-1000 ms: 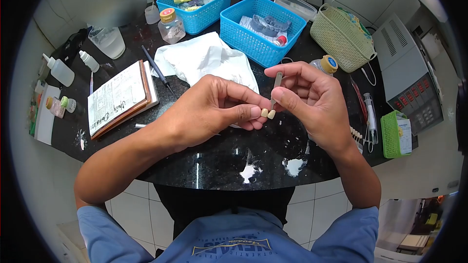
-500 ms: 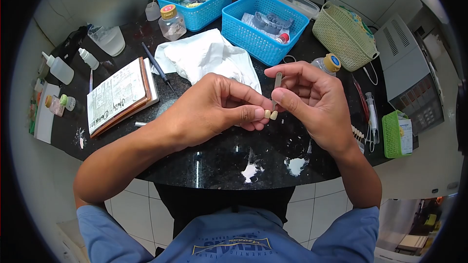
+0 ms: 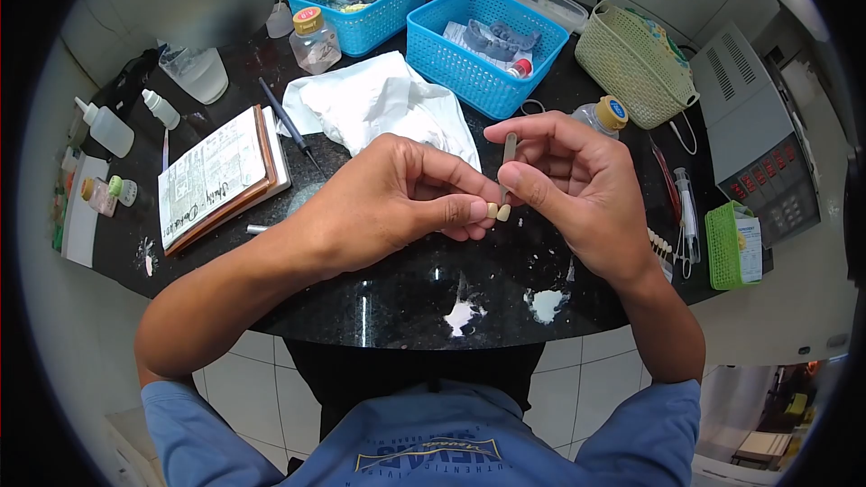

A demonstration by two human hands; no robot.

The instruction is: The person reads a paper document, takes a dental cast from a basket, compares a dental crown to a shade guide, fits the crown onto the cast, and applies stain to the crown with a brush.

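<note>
The left hand (image 3: 397,201) had its fingers pinched on a small tooth (image 3: 492,210), and the right hand (image 3: 579,189) had its fingers pinched on a thin metal strip (image 3: 510,146) with another tooth (image 3: 503,213) at its end. Both teeth were up above the table (image 3: 406,311), already side by side, but I could not tell if they touched. Neither had been put down yet, and nothing showed whether the small tooth needed more work. The table was black and shiny, with two messy spots of white powder (image 3: 547,306) near the front edge. A crumpled white cloth (image 3: 374,104) lay behind the hands, and two blue baskets (image 3: 451,81) stood past it. A grey machine (image 3: 753,117) with red numbers stood on the right. The floor (image 3: 553,406) had pale tiles.
</note>
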